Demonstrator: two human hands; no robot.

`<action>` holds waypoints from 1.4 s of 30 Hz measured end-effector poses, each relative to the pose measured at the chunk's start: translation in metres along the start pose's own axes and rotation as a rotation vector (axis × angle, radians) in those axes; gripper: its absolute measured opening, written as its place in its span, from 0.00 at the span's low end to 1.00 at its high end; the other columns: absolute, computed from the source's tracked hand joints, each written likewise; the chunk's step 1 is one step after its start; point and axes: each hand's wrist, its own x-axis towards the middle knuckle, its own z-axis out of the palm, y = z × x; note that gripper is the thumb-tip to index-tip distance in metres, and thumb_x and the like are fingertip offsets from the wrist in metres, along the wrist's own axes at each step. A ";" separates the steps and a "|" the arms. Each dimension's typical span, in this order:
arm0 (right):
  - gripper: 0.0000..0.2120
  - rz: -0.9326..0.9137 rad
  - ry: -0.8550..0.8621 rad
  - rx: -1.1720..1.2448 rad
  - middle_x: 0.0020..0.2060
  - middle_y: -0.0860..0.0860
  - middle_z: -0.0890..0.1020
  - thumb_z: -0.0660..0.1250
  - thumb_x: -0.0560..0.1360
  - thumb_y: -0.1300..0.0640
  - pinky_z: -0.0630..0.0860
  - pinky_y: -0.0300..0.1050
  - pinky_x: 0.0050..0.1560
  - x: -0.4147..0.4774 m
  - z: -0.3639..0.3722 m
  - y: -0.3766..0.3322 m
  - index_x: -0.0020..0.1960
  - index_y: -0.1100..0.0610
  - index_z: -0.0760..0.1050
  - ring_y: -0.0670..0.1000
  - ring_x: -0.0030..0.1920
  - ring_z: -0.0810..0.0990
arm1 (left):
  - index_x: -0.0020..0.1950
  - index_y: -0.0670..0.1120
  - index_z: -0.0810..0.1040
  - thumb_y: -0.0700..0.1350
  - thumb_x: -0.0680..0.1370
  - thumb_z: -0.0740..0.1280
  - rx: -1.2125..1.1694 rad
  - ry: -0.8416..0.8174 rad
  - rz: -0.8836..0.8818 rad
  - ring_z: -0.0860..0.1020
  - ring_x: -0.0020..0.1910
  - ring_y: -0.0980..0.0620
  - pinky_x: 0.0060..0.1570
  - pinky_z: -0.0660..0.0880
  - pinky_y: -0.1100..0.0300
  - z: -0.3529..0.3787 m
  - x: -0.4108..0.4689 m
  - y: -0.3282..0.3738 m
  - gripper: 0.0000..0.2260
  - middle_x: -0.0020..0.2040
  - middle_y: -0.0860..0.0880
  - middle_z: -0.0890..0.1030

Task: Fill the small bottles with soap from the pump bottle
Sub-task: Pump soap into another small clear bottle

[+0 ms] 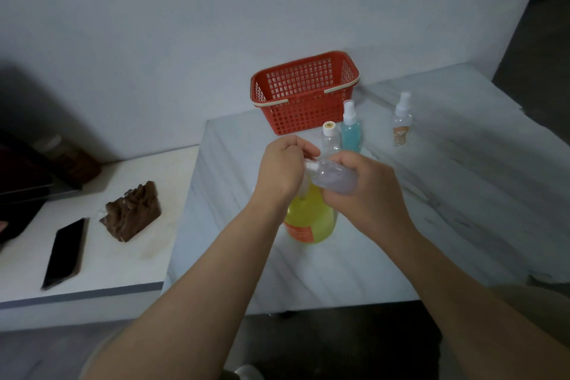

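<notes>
My right hand (367, 191) grips a small clear bottle (334, 177) lying on its side above the table, neck pointing left. At that neck, the fingers of my left hand (282, 168) are closed around the bottle's white cap (309, 165). Below both hands stands the pump bottle (311, 222), filled with yellow soap and bearing an orange label; its pump head is hidden by my hands. Behind stand a small clear bottle with a white cap (330, 139), a blue spray bottle (351, 128) and a clear spray bottle (402, 122).
A red plastic basket (308, 114) stands at the back of the marble table (447, 210), near the wall. On the lower white surface to the left lie a black phone (64, 251) and a brown carved object (134, 214).
</notes>
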 end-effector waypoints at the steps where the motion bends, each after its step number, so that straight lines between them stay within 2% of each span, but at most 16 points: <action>1: 0.12 0.001 -0.001 0.005 0.31 0.47 0.77 0.74 0.62 0.59 0.71 0.44 0.35 0.000 0.000 -0.001 0.45 0.51 0.79 0.52 0.34 0.76 | 0.37 0.43 0.77 0.32 0.73 0.53 -0.001 -0.008 -0.005 0.74 0.34 0.52 0.32 0.69 0.62 -0.001 0.000 0.001 0.15 0.35 0.47 0.78; 6: 0.11 0.026 -0.018 0.020 0.29 0.46 0.75 0.73 0.63 0.58 0.69 0.42 0.33 -0.001 0.000 -0.001 0.44 0.49 0.78 0.50 0.34 0.75 | 0.41 0.42 0.77 0.32 0.75 0.54 -0.026 -0.032 0.019 0.75 0.33 0.53 0.33 0.72 0.64 -0.007 0.000 0.007 0.14 0.35 0.46 0.78; 11: 0.11 0.034 -0.020 0.027 0.29 0.46 0.75 0.73 0.63 0.58 0.69 0.41 0.33 0.000 0.000 0.000 0.44 0.50 0.78 0.50 0.33 0.74 | 0.43 0.41 0.78 0.31 0.75 0.52 -0.013 -0.045 0.023 0.76 0.35 0.50 0.34 0.73 0.62 -0.005 0.000 0.009 0.15 0.37 0.43 0.80; 17: 0.12 0.047 -0.027 0.041 0.30 0.46 0.77 0.74 0.63 0.58 0.71 0.43 0.35 -0.002 0.001 0.002 0.45 0.50 0.79 0.51 0.35 0.76 | 0.41 0.42 0.78 0.30 0.73 0.52 0.024 -0.082 -0.009 0.73 0.31 0.51 0.25 0.67 0.66 -0.003 0.002 0.003 0.16 0.35 0.45 0.78; 21: 0.12 0.050 -0.042 0.038 0.29 0.45 0.76 0.74 0.63 0.57 0.70 0.42 0.34 -0.003 0.004 0.005 0.41 0.45 0.74 0.50 0.35 0.76 | 0.39 0.42 0.78 0.30 0.72 0.51 0.040 -0.084 0.019 0.73 0.32 0.50 0.29 0.67 0.62 -0.001 0.006 -0.002 0.17 0.35 0.43 0.77; 27: 0.13 0.065 -0.056 0.043 0.33 0.48 0.79 0.73 0.63 0.58 0.74 0.46 0.37 -0.001 0.004 0.007 0.46 0.49 0.78 0.50 0.36 0.77 | 0.38 0.43 0.77 0.30 0.72 0.51 0.050 -0.079 0.025 0.73 0.32 0.50 0.30 0.66 0.62 0.000 0.008 -0.006 0.17 0.34 0.44 0.77; 32: 0.12 0.067 -0.071 0.034 0.32 0.47 0.79 0.73 0.64 0.57 0.72 0.43 0.35 -0.002 0.002 0.005 0.45 0.48 0.78 0.49 0.36 0.77 | 0.37 0.44 0.77 0.30 0.72 0.51 0.060 -0.060 0.022 0.73 0.33 0.49 0.30 0.67 0.61 0.001 0.006 -0.005 0.17 0.35 0.43 0.77; 36: 0.11 0.060 -0.044 0.046 0.29 0.45 0.76 0.73 0.63 0.57 0.71 0.43 0.35 -0.003 0.001 0.002 0.43 0.48 0.77 0.49 0.34 0.75 | 0.37 0.44 0.76 0.31 0.71 0.51 0.060 0.016 0.044 0.74 0.34 0.49 0.32 0.68 0.60 0.001 0.000 0.000 0.16 0.34 0.45 0.77; 42: 0.12 0.049 -0.035 0.065 0.32 0.45 0.77 0.74 0.64 0.57 0.71 0.41 0.36 -0.003 -0.002 0.000 0.46 0.50 0.79 0.49 0.36 0.77 | 0.39 0.43 0.77 0.34 0.75 0.56 -0.039 0.048 0.020 0.76 0.34 0.51 0.36 0.73 0.59 -0.002 -0.005 0.006 0.12 0.33 0.46 0.79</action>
